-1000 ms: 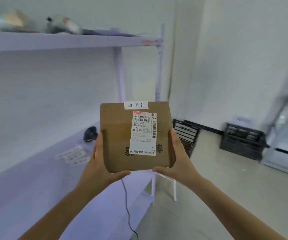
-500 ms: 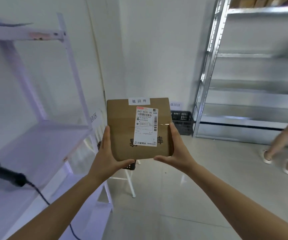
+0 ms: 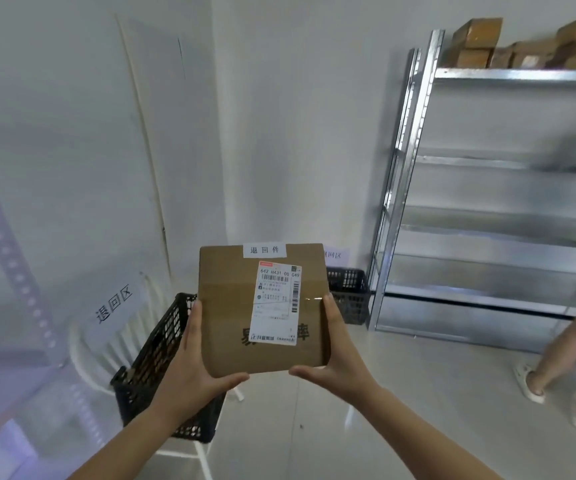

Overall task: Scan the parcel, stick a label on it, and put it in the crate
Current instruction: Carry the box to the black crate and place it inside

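I hold a brown cardboard parcel out in front of me, face towards me. A white shipping label sits on its face and a small white sticker at its top edge. My left hand grips its left side and bottom edge. My right hand grips the right side and bottom. Below and left of the parcel a black plastic crate rests on a white chair. A second black crate stands on the floor behind the parcel, by the wall.
A metal shelf rack fills the right, with several cardboard boxes on its top shelf. Another person's legs in sandals are at the far right on the tiled floor. A white rack post is blurred at the left.
The view has swung further right, away from the white shelf and the scanner, which have left the picture. The crate on the chair now lies just below the parcel. Both hands keep the same grip.
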Tool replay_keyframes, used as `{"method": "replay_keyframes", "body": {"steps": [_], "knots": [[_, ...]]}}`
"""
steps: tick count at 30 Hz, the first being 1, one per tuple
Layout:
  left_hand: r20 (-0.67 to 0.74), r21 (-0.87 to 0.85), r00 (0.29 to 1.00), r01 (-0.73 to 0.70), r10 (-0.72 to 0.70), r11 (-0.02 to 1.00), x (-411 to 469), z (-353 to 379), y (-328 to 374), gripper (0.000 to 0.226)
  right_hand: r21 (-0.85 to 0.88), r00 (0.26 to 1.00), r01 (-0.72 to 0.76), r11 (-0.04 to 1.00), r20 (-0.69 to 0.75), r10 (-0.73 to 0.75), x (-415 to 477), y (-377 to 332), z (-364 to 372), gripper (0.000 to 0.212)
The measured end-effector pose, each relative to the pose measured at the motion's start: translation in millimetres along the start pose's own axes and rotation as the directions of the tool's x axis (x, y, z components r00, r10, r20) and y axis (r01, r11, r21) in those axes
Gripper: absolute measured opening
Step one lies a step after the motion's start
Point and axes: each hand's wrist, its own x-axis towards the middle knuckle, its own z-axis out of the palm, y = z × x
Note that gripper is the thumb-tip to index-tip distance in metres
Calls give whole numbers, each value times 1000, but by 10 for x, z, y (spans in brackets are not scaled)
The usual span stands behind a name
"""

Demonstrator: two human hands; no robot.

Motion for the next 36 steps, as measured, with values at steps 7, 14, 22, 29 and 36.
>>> {"method": "replay_keyframes", "body": {"steps": [7,14,22,29,36], "knots": [[-87,4,995,46,-46,999,684,312,11,142,36,996,47,998,80,-50,857,476,-234,132],[-165,55,978,135,-124,989,1090,397,-326,143,75,985,92,993,137,-101,1491,816,5,132],[-283,21,920,288,-271,957,1682,484,-1150,147,140,947,114,984,283,-150,2556,1351,760,134],[-407,-63,775,504,-483,861,2125,452,-2213,149,225,836,60,973,522,-172,3739,1767,1973,131],[-398,-174,619,674,-677,718,2170,832,-3033,157,202,609,-5,979,778,-157,4213,2244,2892,137]]}}
